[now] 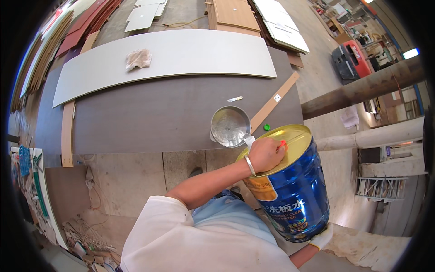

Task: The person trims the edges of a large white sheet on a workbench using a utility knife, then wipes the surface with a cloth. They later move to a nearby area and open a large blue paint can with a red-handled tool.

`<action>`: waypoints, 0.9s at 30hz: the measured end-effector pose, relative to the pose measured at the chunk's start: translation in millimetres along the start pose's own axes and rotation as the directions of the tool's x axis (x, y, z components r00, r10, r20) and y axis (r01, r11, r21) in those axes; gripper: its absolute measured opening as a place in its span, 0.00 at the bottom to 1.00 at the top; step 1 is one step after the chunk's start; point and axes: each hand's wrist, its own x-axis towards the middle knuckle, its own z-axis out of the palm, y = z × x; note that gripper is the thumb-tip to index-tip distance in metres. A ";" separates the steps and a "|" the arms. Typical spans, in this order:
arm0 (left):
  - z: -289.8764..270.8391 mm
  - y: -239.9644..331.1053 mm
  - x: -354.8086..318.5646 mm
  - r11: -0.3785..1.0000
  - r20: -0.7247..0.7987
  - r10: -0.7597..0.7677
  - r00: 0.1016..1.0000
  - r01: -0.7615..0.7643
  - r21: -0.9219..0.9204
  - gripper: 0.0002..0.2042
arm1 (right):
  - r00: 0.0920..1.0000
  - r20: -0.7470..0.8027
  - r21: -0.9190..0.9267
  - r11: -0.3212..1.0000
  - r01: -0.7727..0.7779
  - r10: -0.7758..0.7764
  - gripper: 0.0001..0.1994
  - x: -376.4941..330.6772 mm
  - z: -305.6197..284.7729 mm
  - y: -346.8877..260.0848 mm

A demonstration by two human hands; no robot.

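Observation:
A large blue metal drum (294,195) with a gold top is tilted toward the table in front of me. My left hand (267,155) is closed on the drum's orange-red handle (283,144), which shows just past the fingers. Under the drum's lower end, my right hand (322,237), in a whitish glove, bears it up; its fingers are mostly hidden. From the drum's white spout (249,141), clear liquid runs into a round metal pot (222,119) at the table's near edge. A small green cap (267,127) lies right of the pot.
The dark table (149,122) carries a long white board (190,54) with a crumpled cloth (138,60) on it. A small flat tool (235,99) and a wooden strip (274,102) lie near the pot. Stacked panels (233,18) stand beyond; a thick pipe (362,88) is at right.

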 end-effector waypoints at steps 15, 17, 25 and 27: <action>2.4 -3.9 1.8 1.000 -0.010 0.002 1.000 -0.002 -0.002 0.14 | 1.000 -0.012 -0.007 1.000 0.012 -0.012 0.17 -13.9 14.2 -17.6; 4.0 -4.8 1.8 1.000 -0.011 -0.004 1.000 0.004 0.002 0.15 | 1.000 -0.015 -0.001 1.000 0.013 -0.013 0.16 -16.3 14.6 -19.2; 1.2 -3.9 3.2 0.999 0.021 -0.041 0.999 0.041 0.022 0.15 | 1.000 -0.024 -0.004 1.000 0.018 -0.018 0.15 -17.4 17.6 -21.9; 2.8 -5.5 3.4 0.999 0.008 -0.031 0.999 0.031 0.015 0.15 | 1.000 0.005 -0.030 0.999 0.027 -0.027 0.17 -9.6 9.2 -17.9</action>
